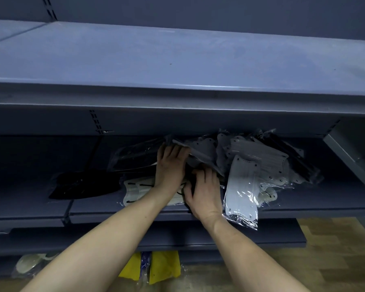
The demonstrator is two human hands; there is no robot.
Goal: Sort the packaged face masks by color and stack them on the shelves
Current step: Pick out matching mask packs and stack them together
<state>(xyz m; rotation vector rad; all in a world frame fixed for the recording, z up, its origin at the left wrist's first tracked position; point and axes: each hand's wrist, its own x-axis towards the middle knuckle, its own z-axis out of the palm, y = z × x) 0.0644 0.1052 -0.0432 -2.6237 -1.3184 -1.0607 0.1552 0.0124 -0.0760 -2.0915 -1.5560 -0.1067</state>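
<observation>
Both hands were inside the middle shelf (303,209) at the left edge of a mixed heap of packaged masks (255,157). The left hand (170,165) lay with straight fingers (169,149) pressed on a grey packet (200,151), which ran up and to the right from the fingertips. The right hand (204,192), nearer the shelf lip, had fingers curled into the heap's base; whether they gripped a packet could not be told. A black packet (82,184) and a white packet (135,190) lay apart to the left.
</observation>
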